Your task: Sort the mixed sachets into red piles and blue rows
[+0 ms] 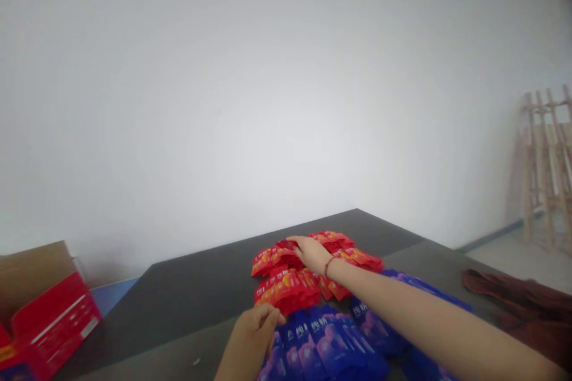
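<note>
Red packets (286, 289) with orange prints lie in overlapping rows on the dark table (192, 289). Nearer to me, blue packets (328, 342) are fanned out in similar rows. My right hand (308, 252) reaches over the far red packets, its fingers bent down on a dark red packet at the back left row. A thin red band circles that wrist. My left hand (259, 324) is closed, thumb against the fingers, at the left edge where red and blue packets meet; what it pinches, if anything, is too small to tell.
An open red cardboard box (56, 324) stands at the lower left, with a blue surface (114, 296) behind it. Dark red cloth (527, 309) lies at the right edge of the table. Wooden racks (547, 166) lean by the white wall at far right.
</note>
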### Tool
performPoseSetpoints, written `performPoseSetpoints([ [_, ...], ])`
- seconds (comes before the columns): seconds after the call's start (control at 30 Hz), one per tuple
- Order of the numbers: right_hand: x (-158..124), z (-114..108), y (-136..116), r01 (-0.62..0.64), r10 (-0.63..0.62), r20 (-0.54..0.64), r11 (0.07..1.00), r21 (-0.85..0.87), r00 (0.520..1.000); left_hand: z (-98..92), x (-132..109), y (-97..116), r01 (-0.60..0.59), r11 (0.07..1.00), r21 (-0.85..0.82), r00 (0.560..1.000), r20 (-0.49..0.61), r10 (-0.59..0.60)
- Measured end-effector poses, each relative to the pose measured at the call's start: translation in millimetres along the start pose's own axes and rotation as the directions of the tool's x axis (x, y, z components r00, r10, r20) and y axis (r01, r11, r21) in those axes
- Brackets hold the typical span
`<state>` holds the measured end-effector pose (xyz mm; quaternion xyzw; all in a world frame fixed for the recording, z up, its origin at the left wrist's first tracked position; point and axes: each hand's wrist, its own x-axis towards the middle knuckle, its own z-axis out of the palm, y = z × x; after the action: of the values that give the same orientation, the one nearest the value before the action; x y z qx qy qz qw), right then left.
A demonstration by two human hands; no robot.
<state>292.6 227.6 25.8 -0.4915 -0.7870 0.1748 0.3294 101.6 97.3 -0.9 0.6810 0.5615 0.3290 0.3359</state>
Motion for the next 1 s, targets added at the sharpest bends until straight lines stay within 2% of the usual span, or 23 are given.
performPoseSetpoints([
  [0.07,32,22,2,0.09,-0.079,0.073,0.985,-0.147,0.994,0.6,-1,-1,0.02,1.0,0.02,1.0,-0.001,-0.02],
  [0.17,67,56,6,0.159,-0.109,0.167,0.934,-0.321,0.98,-0.5,-1,-2,0.044,0.996,0.083,0.999,-0.02,-0.043],
  [0.3,91,90,18,0.2,-0.091,0.242,0.856,-0.477,0.966,-5.6,-3,0,0.056,0.976,0.211,0.998,-0.039,-0.049],
  [0.4,97,102,29,0.219,-0.067,0.286,0.812,-0.541,0.956,-7.4,-5,5,0.061,0.959,0.276,0.997,-0.056,-0.048],
  [0.53,98,105,42,0.24,-0.055,0.323,0.786,-0.57,0.945,-6.8,-6,9,0.073,0.947,0.313,0.996,-0.062,-0.056],
  [0.77,91,98,48,0.258,-0.107,0.293,0.798,-0.545,0.95,-5.0,-7,4,0.073,0.925,0.373,0.996,-0.077,-0.047],
  [0.9,81,86,35,0.25,-0.137,0.249,0.825,-0.507,0.959,-11.1,-7,6,0.068,0.91,0.41,0.996,-0.077,-0.04],
  [1.0,53,74,11,0.289,-0.19,0.253,0.847,-0.446,0.949,-19.3,-8,14,0.055,0.888,0.457,0.997,-0.08,-0.02],
])
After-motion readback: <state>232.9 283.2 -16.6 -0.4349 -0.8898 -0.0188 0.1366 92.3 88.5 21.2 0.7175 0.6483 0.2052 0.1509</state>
